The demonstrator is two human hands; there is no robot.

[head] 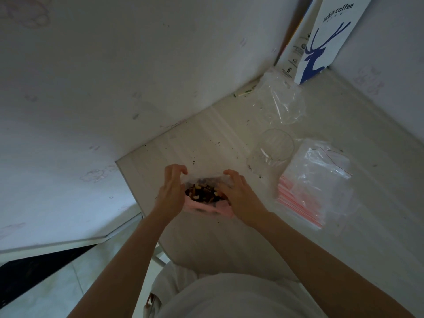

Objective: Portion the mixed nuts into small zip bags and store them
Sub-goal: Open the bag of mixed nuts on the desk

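The pale tabletop (367, 111) sits in a corner of white walls and is flecked with dark crumbs. At centre frame the bag of mixed nuts (202, 193) rests on it with its mouth open. The left hand (171, 191) and right hand (238, 196) are apart, one at each side of the bag, with fingers curled over its rim to hold the mouth spread. At right lies the stack of small zip bags (314, 187), flat and apparently unfilled. A clear cup (273, 149) stands between bag and stack and looks empty. No filled portion is visible. Portioning appears to be at its start, with filling, sealing and storing all left to do.
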